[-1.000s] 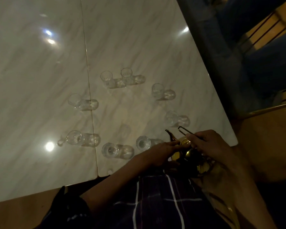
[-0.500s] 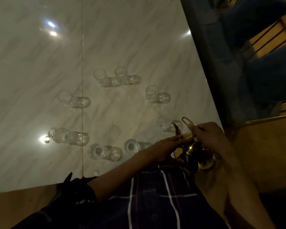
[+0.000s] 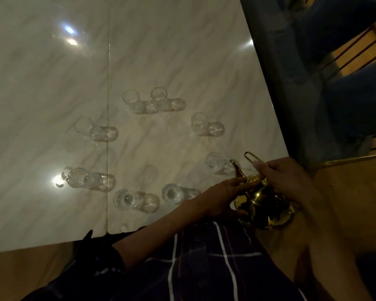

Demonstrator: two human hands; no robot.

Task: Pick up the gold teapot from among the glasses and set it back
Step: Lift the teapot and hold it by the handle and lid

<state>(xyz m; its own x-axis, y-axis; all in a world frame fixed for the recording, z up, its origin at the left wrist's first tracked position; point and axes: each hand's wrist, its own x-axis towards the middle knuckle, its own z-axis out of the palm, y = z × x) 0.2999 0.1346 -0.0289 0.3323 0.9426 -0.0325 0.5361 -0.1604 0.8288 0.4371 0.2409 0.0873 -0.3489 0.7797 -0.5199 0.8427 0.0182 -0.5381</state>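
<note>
The gold teapot (image 3: pixel 264 205) hangs at the near right corner of the white marble table (image 3: pixel 182 51), past its edge and above my lap. My right hand (image 3: pixel 284 177) grips its thin wire handle from above. My left hand (image 3: pixel 221 196) rests against the pot's left side, fingers on the lid near the spout. Several clear glasses stand in a ring on the table; the nearest ones are a glass (image 3: pixel 215 162) just left of the spout and a glass (image 3: pixel 172 193) beside my left wrist. The middle of the ring holds nothing.
A blue upholstered seat (image 3: pixel 334 94) with a wooden slatted frame stands to the right of the table. A brass rod (image 3: pixel 356 159) runs along the right, close to my right hand. My checked cloth (image 3: pixel 215 268) covers my lap below the pot.
The view has shifted slightly; the teapot stays in both hands at the table's near right corner, a little higher and more to the right in the picture.
</note>
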